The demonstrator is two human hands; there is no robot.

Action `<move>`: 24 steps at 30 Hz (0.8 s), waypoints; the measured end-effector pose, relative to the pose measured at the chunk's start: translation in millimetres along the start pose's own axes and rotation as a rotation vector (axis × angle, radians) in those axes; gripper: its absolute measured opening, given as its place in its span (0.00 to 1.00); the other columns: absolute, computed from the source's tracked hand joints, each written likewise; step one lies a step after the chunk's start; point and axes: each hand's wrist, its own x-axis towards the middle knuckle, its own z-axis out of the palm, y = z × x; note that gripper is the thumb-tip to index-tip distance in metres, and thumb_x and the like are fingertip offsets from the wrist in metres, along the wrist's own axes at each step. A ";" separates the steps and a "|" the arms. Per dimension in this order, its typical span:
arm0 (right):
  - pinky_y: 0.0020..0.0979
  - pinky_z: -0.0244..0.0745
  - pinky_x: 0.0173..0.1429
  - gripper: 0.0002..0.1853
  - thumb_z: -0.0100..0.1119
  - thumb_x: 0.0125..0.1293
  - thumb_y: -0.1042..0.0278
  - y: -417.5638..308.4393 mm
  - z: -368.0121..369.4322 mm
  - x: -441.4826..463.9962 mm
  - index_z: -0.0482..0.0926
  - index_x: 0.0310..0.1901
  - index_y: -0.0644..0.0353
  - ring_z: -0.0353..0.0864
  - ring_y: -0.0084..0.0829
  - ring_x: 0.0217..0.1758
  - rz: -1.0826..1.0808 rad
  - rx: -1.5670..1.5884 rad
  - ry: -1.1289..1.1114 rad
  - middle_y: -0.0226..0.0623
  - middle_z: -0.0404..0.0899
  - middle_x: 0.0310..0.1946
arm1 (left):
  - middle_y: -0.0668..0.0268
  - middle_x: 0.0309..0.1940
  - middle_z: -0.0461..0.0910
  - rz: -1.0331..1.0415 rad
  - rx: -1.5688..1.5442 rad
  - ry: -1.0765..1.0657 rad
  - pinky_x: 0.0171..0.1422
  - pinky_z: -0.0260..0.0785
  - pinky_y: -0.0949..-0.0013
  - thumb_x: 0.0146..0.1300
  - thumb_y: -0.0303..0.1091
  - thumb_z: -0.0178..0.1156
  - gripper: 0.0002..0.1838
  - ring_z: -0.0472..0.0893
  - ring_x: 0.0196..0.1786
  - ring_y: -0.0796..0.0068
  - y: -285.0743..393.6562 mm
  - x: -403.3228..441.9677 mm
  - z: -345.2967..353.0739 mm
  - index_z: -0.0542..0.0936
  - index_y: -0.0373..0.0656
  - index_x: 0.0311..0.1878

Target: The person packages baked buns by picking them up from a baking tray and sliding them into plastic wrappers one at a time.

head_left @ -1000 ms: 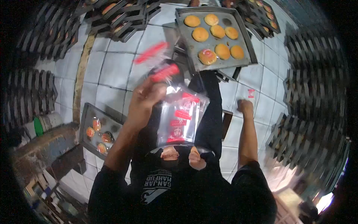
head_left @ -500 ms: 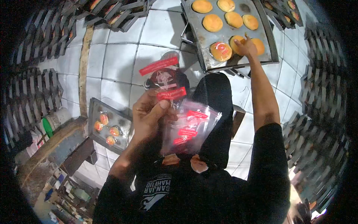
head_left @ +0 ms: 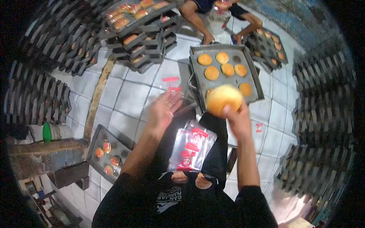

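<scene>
My right hand [head_left: 240, 121] grips a round golden bun [head_left: 223, 99], blurred by motion, with the thumb on its near side. In my left hand [head_left: 164, 110] is a clear plastic bag [head_left: 173, 89] with red printing, partly smeared and hard to see against the tiles. More clear bags with red labels [head_left: 192, 150] lie in a loose pile on my lap. Beyond my right hand, a metal baking tray [head_left: 257, 85] carries several unwrapped buns [head_left: 211, 73]. The held bun hides part of the tray's near left corner.
A smaller tray [head_left: 125, 137] with several wrapped buns sits on the floor at left. Stacked trays [head_left: 142, 43] of buns stand at the far left, with dark tray stacks [head_left: 317, 117] along the right. Another person's legs [head_left: 197, 21] are behind the baking tray.
My right hand has lifted a bun off the tray and brought it nearer me. My left hand still has the bag. The view has tilted up, showing another person's legs.
</scene>
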 end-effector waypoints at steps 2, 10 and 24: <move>0.46 0.76 0.68 0.26 0.74 0.58 0.75 1.3 39.3 -43.4 0.74 0.58 0.62 0.80 0.43 0.61 -0.393 -0.417 -0.111 0.43 0.80 0.54 | 0.55 0.50 0.82 -0.048 -0.054 -0.022 0.59 0.79 0.55 0.72 0.43 0.63 0.19 0.83 0.55 0.59 -20.4 24.6 -4.7 0.76 0.39 0.56; 0.52 0.70 0.70 0.29 0.74 0.45 0.80 30.7 37.3 -46.7 0.76 0.52 0.61 0.80 0.49 0.61 -1.073 -1.034 -0.031 0.49 0.78 0.57 | 0.64 0.51 0.84 -0.382 -0.317 -0.235 0.63 0.74 0.61 0.75 0.47 0.56 0.17 0.84 0.53 0.68 4.8 -40.0 70.6 0.80 0.45 0.55; 0.61 0.50 0.80 0.26 0.55 0.66 0.73 30.6 103.9 -41.6 0.69 0.66 0.66 0.71 0.54 0.71 -0.827 -1.195 -0.296 0.54 0.75 0.63 | 0.63 0.61 0.74 0.123 -0.309 -0.179 0.71 0.68 0.59 0.74 0.40 0.60 0.23 0.76 0.63 0.69 8.0 -65.4 40.8 0.69 0.48 0.67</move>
